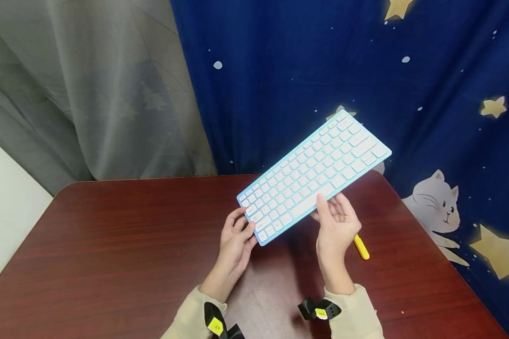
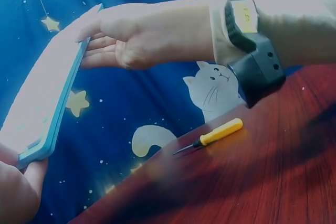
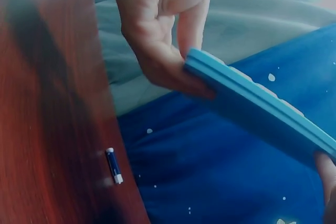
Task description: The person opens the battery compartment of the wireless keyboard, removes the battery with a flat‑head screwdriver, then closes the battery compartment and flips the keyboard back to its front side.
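Note:
A light-blue keyboard (image 1: pixel 314 174) with white keys is held up over the table, tilted so its right end is higher in the head view. My left hand (image 1: pixel 234 247) pinches its lower left end between thumb and fingers. Along the front edge, my right hand (image 1: pixel 337 230) grips it with the thumb on the long space bar and the fingers underneath. The right wrist view shows the keyboard's blue side and underside (image 3: pixel 257 121).
On the brown table (image 1: pixel 131 254) lies a yellow-handled screwdriver (image 2: pixel 221 131), near the right edge and partly hidden by my right hand in the head view. A small blue-and-white cylinder (image 3: pixel 114 166) lies near the table's edge. Blue and grey curtains (image 1: pixel 280 84) hang behind.

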